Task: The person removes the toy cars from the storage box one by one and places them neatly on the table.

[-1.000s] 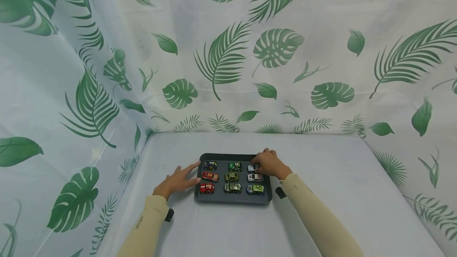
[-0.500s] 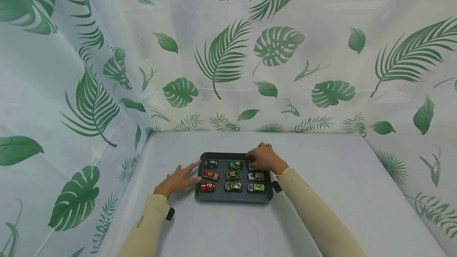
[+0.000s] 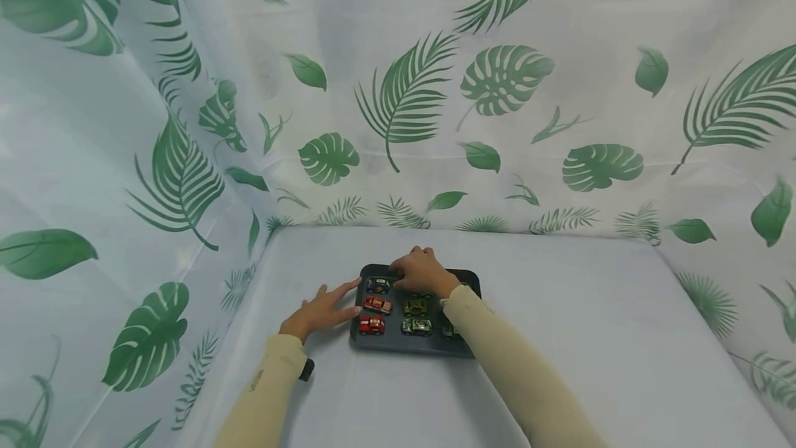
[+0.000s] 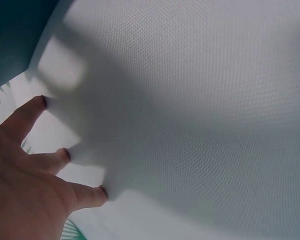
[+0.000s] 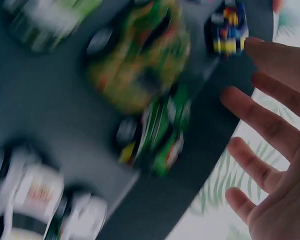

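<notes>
A dark grey tray (image 3: 398,344) holds several small toy cars in rows. My left hand (image 3: 322,310) has its fingers spread, with thumb and forefinger at the tray's left rim and other fingertips on the cloth. My right hand (image 3: 424,272) hovers over the tray's back row, holding nothing. In the right wrist view its fingers are parted, close to a dark blue car (image 5: 228,29). A green car (image 5: 162,132) and a camouflage car (image 5: 140,60) show blurred beside it. At the left stand an orange-red car (image 3: 377,305) and a red car (image 3: 372,325). My right arm hides most right-hand cars.
The tray lies on a white cloth-covered table (image 3: 578,337). A white curtain (image 3: 472,109) with green leaf prints rises behind and on both sides. Other cars in the tray include an olive one (image 3: 415,307) and a white one (image 5: 35,195).
My right hand has moved left along the back row, from the right-hand car past the green car towards the dark blue car. My left hand stays at the tray's left rim. The head view shifts slightly.
</notes>
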### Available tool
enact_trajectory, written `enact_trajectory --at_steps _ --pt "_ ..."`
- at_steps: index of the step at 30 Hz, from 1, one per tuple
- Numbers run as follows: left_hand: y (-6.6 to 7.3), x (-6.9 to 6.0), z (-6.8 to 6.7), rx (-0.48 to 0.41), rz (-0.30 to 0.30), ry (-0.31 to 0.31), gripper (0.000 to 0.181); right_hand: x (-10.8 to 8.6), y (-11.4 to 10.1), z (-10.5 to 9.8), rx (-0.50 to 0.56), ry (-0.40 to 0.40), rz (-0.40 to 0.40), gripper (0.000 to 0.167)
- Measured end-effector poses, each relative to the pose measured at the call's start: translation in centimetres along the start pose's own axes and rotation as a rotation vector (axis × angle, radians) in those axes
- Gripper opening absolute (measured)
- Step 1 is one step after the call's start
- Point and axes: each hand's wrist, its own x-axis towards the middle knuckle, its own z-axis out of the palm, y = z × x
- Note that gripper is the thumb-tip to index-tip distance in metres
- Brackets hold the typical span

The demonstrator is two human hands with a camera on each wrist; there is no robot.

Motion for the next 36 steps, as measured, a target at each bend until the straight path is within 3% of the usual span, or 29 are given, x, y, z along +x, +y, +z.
enact_trajectory --at_steps 7,14,30,36 --pt "0.2 0.4 0.5 -0.004 0.026 0.005 0.072 2.2 -2.1 1.5 -0.114 -0.006 0.004 0.035" --pt "0.3 0.6 0.5 0.004 0.026 0.006 0.071 3.0 -3.2 1.6 -0.207 -0.056 0.024 0.038" --pt "0.1 0.6 0.3 0.002 0.006 0.016 0.072 3.4 -3.6 2.1 -0.238 -0.022 0.014 0.036" --pt "-0.4 0.3 0.4 0.001 -0.005 0.015 0.072 3.1 -3.5 1.9 -0.183 0.014 -0.031 0.034"
